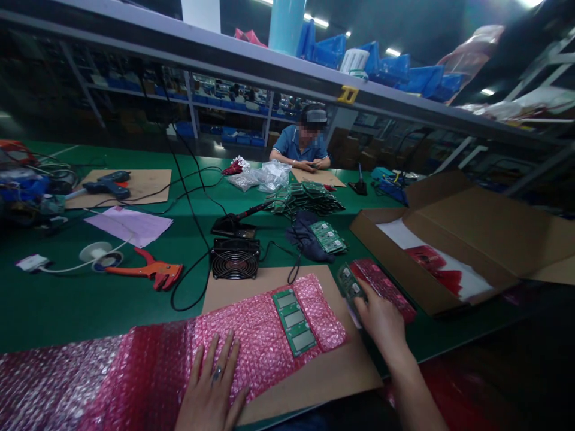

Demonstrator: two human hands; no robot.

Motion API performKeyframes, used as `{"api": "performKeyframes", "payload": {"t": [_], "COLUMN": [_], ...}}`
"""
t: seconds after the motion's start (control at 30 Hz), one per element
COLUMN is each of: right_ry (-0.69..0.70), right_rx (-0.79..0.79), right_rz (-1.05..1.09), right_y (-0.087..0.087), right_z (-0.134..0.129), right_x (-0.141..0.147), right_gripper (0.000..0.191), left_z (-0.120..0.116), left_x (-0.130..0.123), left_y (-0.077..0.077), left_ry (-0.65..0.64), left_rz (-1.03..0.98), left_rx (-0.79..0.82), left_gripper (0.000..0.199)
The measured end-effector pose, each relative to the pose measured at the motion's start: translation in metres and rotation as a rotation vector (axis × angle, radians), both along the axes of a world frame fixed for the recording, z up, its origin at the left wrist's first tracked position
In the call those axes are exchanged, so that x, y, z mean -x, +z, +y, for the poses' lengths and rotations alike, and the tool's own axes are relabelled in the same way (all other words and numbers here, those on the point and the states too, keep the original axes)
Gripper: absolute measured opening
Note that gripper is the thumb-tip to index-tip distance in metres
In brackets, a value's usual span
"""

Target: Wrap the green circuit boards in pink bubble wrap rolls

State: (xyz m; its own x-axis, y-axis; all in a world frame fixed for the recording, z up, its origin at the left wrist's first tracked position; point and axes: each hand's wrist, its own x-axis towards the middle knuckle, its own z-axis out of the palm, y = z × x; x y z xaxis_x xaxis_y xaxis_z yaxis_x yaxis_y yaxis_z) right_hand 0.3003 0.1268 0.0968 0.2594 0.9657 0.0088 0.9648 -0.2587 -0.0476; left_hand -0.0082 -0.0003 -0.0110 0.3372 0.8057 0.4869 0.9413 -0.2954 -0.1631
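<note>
The left hand point(213, 383) is spread flat, fingers apart, pressing on pink bubble wrap point(251, 341). The right hand point(381, 317) has its thumb and fingers closed on the near end of a dark circuit board point(349, 281).

Take the green circuit board point(294, 323) lying on the wrap as the clock's centre. The left hand is at 8 o'clock, the right at 3, and the dark board at 2, by the edge of a cardboard sheet point(309, 395) under the wrap. Just beyond the right hand lies a red wrapped parcel point(386, 290), and farther out at 2 an open box point(395, 263).

On the green tabletop point(188, 332), a fan point(235, 258) stands between 10 and 11, orange cutters point(157, 271) lie near 10, and a cloth point(305, 236) bearing boards point(329, 237) is past 12. Farther out at 12, a heap of boards point(309, 199) lies before a seated person point(299, 143).
</note>
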Motion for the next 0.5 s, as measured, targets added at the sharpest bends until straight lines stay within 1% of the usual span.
{"api": "performKeyframes", "payload": {"t": [0.07, 0.13, 0.17, 0.23, 0.3, 0.33, 0.37, 0.43, 0.5], "right_ry": [0.018, 0.139, 0.218, 0.351, 0.399, 0.414, 0.432, 0.486, 0.513], "right_rx": [-0.09, -0.155, -0.145, -0.024, 0.135, 0.182, 0.198, 0.168, 0.119], "right_rz": [-0.003, 0.056, 0.086, 0.081, 0.031, 0.016, 0.012, 0.028, 0.037], "right_y": [0.007, 0.009, 0.008, 0.002, -0.007, -0.012, -0.017, -0.028, -0.037], "right_z": [-0.01, -0.021, -0.025, -0.03, -0.032, -0.032, -0.033, -0.036, -0.038], "right_x": [0.006, 0.022, 0.033, 0.057, 0.079, 0.087, 0.094, 0.102, 0.106], "right_gripper": [0.049, 0.049, 0.049, 0.05, 0.053, 0.054, 0.053, 0.051, 0.059], "left_z": [0.0, 0.0, 0.0, 0.0, 0.0, 0.0, 0.0, 0.0, -0.001], "left_x": [0.001, 0.001, 0.001, 0.0, 0.0, 0.0, 0.0, 0.0, 0.001], "left_y": [0.0, 0.0, 0.0, 0.0, 0.001, 0.001, 0.001, 0.001, 0.001], "left_ry": [-0.006, -0.005, -0.004, 0.002, 0.003, 0.001, 0.0, -0.001, 0.0], "left_rz": [0.008, 0.013, 0.013, 0.014, 0.014, 0.015, 0.016, 0.018, 0.021], "left_rx": [-0.002, 0.003, 0.003, 0.003, 0.004, 0.006, 0.007, 0.004, -0.002], "left_gripper": [0.063, 0.063, 0.063, 0.064, 0.064, 0.063, 0.063, 0.062, 0.062]}}
